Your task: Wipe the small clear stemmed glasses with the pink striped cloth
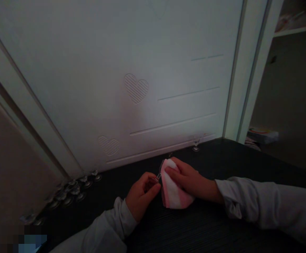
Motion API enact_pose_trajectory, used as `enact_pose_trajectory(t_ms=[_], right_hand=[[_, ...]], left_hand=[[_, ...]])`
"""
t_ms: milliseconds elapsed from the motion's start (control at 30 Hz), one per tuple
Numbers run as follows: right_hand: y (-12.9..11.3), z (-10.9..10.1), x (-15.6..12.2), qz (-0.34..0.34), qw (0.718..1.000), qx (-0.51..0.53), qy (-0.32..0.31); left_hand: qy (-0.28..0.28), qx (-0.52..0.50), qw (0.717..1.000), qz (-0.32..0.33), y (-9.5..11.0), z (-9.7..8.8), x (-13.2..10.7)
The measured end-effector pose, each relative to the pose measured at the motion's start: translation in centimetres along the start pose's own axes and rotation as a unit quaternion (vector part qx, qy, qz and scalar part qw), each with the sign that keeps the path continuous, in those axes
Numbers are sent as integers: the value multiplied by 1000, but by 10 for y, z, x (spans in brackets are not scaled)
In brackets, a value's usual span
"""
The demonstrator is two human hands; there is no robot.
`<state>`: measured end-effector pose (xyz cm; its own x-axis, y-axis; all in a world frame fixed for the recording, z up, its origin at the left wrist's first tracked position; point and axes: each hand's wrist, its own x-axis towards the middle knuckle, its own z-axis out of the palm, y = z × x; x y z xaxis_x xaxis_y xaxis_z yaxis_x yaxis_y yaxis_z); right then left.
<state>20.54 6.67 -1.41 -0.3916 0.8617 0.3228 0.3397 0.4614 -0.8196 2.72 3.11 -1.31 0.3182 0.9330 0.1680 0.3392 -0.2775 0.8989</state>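
Observation:
Between the fingers of my left hand [141, 195] is the stem end of a small clear stemmed glass [159, 176]. My right hand [191, 179] is closed on a pink and white striped cloth [173, 191], thumb on the near side. The cloth covers most of the glass's bowl, so that part is largely hidden. Both hands meet just above the dark tabletop [158, 233], left of a lone stemmed glass [195, 144] that stands upright near the white panel.
Several small stemmed glasses [75, 191] stand crowded in the table's left corner. A white panel with carved hearts [136, 88] rises along the back edge. Open shelving [292, 33] is at the right, with a white box [263, 135] low on it. The light is dim.

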Motion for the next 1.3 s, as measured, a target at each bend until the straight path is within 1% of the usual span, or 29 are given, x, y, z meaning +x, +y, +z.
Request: enact_pose_trajectory(t_ms=[167,400,667,867,1067,1300], right_hand=[[-4,-2,-1,-4,1000,-8,-3],[1,0,0,-8,1000,-6,-4],[0,0,-1,-13,1000,-17,2],[-4,-1,-1,-7,1000,-20,-4],[-6,-1,-2,-2,1000,-10,-1],[-11,-2,-4,-16,999,-40,-11]], left_hand=[[-21,12,1000,2,0,-1,-1],[-15,48,999,-3,-3,-2,0],[-12,44,999,-3,1,-1,-1],[-29,58,998,7,0,-3,-2],[-36,91,995,20,4,-2,-3],[-42,174,983,31,10,-3,-3]])
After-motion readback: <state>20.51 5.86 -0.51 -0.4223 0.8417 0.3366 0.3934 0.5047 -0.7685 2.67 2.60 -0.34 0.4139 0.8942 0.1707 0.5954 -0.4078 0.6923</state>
